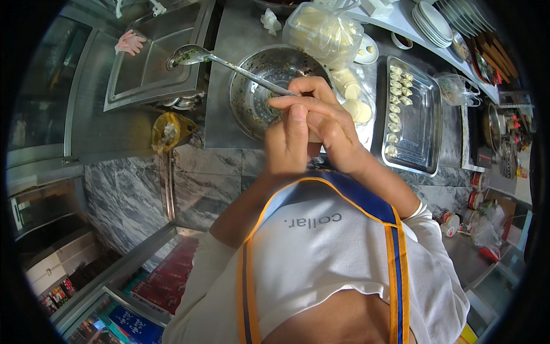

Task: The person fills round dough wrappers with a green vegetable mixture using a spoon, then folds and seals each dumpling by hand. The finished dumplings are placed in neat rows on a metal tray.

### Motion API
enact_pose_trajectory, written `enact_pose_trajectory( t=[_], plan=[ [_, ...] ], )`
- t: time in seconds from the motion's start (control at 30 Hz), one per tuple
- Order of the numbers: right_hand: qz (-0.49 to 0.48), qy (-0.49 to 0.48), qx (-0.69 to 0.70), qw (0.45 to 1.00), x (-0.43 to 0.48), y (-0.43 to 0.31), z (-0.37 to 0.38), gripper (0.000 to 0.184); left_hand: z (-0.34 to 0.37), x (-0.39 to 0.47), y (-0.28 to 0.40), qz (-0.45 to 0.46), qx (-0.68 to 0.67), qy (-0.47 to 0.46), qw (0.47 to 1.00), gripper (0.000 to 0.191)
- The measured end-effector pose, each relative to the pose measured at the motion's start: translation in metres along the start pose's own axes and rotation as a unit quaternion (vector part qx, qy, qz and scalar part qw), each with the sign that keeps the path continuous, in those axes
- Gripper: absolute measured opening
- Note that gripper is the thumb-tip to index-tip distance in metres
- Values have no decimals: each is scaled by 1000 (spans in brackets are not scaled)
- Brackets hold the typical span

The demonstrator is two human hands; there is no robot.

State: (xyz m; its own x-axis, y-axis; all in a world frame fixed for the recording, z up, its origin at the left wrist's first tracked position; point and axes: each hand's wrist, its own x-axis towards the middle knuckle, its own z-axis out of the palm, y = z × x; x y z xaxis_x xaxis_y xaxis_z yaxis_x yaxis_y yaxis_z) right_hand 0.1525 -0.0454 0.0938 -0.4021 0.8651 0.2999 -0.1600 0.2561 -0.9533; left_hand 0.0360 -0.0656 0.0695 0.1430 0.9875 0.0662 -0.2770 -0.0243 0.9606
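Both hands meet over the near edge of a large steel mixing bowl (pixel 240 92) with bits of filling on its wall. My left hand (pixel 285 139) cups a pale dumpling wrapper (pixel 315 138), mostly hidden by the fingers. My right hand (pixel 333 118) presses on it from the other side and keeps a long metal spoon (pixel 253 77) in its fingers. The spoon points left over the bowl, green filling in its head. Right of the bowl lie stacked round dough wrappers (pixel 357 111). Farther right, a steel tray (pixel 414 148) carries several folded dumplings (pixel 395 99).
A plastic-wrapped container of dough wrappers (pixel 324 32) stands behind the bowl, beside a small white plate (pixel 368 49). At left are a steel sink (pixel 150 81) with a pink glove (pixel 129 42) on its rim and a yellow bag (pixel 172 131). Stacked plates (pixel 432 23) sit on the back-right shelf.
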Motion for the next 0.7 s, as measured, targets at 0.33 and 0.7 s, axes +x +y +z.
enact_pose_trajectory(
  t=[0.33, 0.7],
  plan=[
    [-28, -22, -65, 997, 10, 7, 7, 40, -9, 2, -9, 56, 38, 44, 997, 52],
    [114, -14, -24, 993, 16, 32, 1, 63, -43, 23, -5, -225, -151, -71, 960, 82]
  ],
)
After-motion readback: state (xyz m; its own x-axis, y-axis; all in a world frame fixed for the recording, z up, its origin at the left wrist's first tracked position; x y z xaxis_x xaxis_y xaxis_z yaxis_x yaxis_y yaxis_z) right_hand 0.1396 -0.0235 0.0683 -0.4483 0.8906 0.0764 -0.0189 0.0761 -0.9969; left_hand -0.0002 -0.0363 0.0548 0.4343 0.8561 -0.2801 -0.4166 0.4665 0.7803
